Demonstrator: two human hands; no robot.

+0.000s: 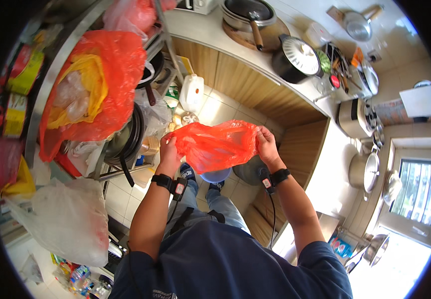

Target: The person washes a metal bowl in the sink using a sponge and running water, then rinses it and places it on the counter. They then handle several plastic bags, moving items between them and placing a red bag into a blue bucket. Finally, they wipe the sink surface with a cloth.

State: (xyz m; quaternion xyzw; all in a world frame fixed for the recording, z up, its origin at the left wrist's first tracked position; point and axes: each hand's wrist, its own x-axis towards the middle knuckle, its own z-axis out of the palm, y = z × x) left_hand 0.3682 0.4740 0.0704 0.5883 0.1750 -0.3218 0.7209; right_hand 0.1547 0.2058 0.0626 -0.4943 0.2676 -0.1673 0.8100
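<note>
A thin red plastic bag (215,145) is stretched sideways between my two hands, in front of my body. My left hand (168,153) grips its left end, with the thumb on top. At the other end my right hand (268,146) pinches the bag between thumb and fingers. The bag looks creased and partly see-through, and nothing solid shows inside it. Below it, on the floor by my feet, stands a blue-purple basin (216,176), mostly hidden by the bag.
On my left is a metal shelf rack (47,86) with a larger red bag (122,56), pans (125,138) and a hanging white bag (66,220). A white jug (192,92) stands on the floor. The counter (204,28) ahead holds a black pot (293,61).
</note>
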